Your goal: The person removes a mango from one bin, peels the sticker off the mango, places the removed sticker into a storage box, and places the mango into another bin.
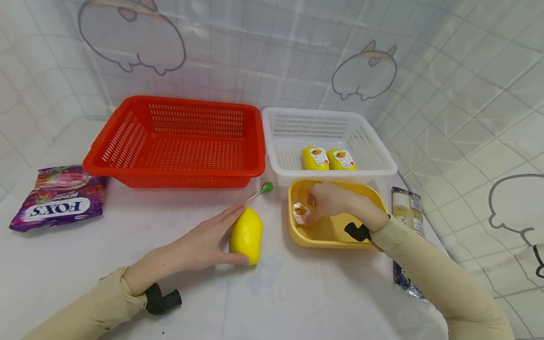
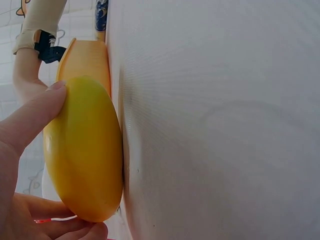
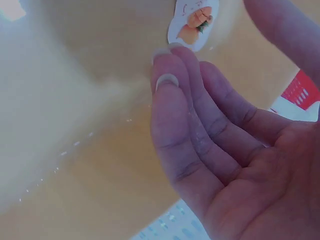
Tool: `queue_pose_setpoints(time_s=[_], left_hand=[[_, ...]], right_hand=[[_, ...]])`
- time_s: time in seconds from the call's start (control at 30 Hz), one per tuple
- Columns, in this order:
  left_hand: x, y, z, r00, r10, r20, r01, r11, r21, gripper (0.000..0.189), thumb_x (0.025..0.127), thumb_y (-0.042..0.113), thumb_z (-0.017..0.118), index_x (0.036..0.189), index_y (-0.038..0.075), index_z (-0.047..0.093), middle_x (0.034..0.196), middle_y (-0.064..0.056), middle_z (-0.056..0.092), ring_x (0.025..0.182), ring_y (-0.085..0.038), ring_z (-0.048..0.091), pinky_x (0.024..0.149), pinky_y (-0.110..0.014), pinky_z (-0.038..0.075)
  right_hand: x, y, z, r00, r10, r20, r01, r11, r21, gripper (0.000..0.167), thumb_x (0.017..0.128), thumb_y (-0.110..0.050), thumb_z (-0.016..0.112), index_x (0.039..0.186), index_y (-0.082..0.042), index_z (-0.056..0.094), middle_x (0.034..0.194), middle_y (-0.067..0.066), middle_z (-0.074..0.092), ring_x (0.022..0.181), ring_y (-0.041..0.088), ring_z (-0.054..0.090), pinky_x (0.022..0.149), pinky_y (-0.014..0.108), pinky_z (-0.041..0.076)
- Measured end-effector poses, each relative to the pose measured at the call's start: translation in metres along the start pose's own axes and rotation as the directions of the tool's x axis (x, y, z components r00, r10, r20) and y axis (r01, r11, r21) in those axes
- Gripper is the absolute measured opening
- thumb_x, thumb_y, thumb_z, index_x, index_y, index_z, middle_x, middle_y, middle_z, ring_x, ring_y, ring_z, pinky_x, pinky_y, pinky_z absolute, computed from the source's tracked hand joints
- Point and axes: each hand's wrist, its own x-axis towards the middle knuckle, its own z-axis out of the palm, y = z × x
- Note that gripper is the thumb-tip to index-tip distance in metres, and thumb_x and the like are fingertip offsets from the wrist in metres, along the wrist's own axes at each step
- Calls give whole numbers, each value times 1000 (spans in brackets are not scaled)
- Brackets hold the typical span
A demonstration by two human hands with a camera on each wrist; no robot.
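My left hand (image 1: 199, 243) holds a yellow mango (image 1: 247, 236) on the white tabletop, thumb at its near end and fingers at its far end. The left wrist view shows the mango (image 2: 87, 150) close up, with the thumb against its upper part. My right hand (image 1: 331, 200) reaches down into a yellow basin (image 1: 335, 243). Inside the basin is a mango-picture label (image 1: 301, 213), right beside the thumb and fingers. In the right wrist view, this label (image 3: 194, 25) appears just beyond the bent fingertips, and the thumb is spread apart from the fingers.
Behind stand a red basket (image 1: 191, 182) and a white basket (image 1: 331, 174), the latter with two labelled mangoes (image 1: 329, 159). A green lollipop (image 1: 267, 187) lies between basket and basin. A purple candy bag (image 1: 63, 198) is at left; a packet (image 1: 408, 210) lies right, partly behind the sleeve.
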Motion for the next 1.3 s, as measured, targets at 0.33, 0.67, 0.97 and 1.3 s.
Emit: queue_pose_setpoints(time_s=[0.33,0.67,0.97,1.3], left_hand=[[-1,0,0,1000,4,-2,-4,1000,1,122,71,73,74,161,12,19,167,-9,19,151,-32,25,118,-56,29],[-1,-1,0,999,31,-15,-31,1000,-2,121,72,72,74,160,11,20,166,-9,20,150,-32,28,118,-56,30],[-1,-1,0,999,39,-21,-39,999,3,120,73,72,74,160,11,20,166,-9,20,150,-33,28,117,-59,31],[-1,-1,0,998,50,-31,-49,999,6,119,73,70,75,159,9,22,166,-10,21,149,-33,29,117,-57,31]], right_hand=[[-5,-6,1,999,-45,17,45,999,-24,29,80,-32,82,87,-10,64,77,0,59,72,16,52,66,26,43],[-19,-31,-16,990,-139,-11,140,986,93,15,88,-22,77,89,-11,68,73,-2,63,66,12,54,65,26,47],[-39,-58,-17,981,-139,-135,155,981,117,25,91,-27,74,107,-11,66,81,-4,64,77,13,59,75,29,52],[-43,-74,4,945,-165,-281,213,965,150,43,88,-33,77,123,-13,62,97,-6,67,79,11,63,74,25,55]])
